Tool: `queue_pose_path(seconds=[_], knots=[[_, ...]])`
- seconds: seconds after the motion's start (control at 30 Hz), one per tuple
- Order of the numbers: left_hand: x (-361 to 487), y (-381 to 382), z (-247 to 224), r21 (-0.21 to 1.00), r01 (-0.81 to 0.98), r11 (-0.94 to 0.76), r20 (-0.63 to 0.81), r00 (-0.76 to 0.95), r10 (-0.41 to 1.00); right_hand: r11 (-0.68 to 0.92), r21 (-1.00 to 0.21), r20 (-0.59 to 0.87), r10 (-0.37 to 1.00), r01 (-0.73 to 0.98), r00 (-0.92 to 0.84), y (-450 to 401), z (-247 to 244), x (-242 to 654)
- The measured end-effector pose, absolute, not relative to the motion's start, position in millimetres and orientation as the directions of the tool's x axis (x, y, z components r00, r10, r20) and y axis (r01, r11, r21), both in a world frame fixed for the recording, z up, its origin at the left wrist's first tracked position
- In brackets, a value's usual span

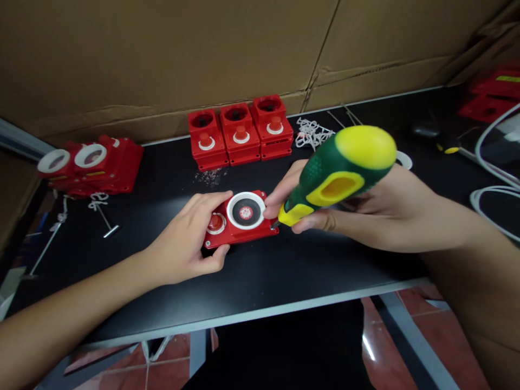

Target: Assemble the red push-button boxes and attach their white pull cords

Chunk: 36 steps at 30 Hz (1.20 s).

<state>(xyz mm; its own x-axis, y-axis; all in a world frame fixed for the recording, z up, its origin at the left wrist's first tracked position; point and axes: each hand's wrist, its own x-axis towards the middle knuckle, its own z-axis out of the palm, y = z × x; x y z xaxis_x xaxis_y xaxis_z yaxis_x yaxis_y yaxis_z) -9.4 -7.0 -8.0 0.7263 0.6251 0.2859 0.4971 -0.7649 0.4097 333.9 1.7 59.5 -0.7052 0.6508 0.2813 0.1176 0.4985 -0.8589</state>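
Observation:
A red box [239, 234] with a white ring round a black disc and a small red button lies on the black table. My left hand [190, 235] grips its left end, thumb at the near edge and fingers over the far side. In my right hand [357, 211] is a green and yellow screwdriver [339, 173], slanted so that its tip meets the screw at the box's near right corner. The right fingertips reach the white ring's edge.
Three red boxes [240, 135] stand in a row at the back, with white cords [312, 134] beside them. More red boxes [117, 165] are stacked at the left. Cables [495, 189] lie at the right. Cardboard [170, 59] rises behind the table [260, 281].

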Motion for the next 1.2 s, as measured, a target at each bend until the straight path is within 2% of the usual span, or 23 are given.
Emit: queue_pose_path(seconds=[0.47,0.63,0.83,1.0,1.2], knots=[[-9.1,-5.3,-10.1,0.370,0.492,-0.788,0.320,0.729,0.605,0.578,-0.787,0.386,0.733,0.215,-0.560,-8.7,52.7,313.6],[-10.0,-5.0,-10.6,0.358,0.493,-0.793,0.320,0.733,0.600,0.569,-0.792,0.332,0.706,0.221,-0.626,-5.5,53.8,321.3],[-11.3,-5.3,-8.2,0.346,0.506,-0.790,0.299,0.739,0.604,0.613,-0.774,0.327,0.604,0.161,-0.727,-1.5,60.2,329.9],[-11.3,-5.6,-9.4,0.353,0.508,-0.785,0.301,0.733,0.610,0.670,-0.729,0.391,0.578,0.143,-0.717,-0.6,60.3,329.2],[-11.1,-5.5,-9.2,0.367,0.502,-0.783,0.307,0.729,0.611,0.677,-0.708,0.401,0.619,0.201,-0.675,-1.7,57.6,327.9]])
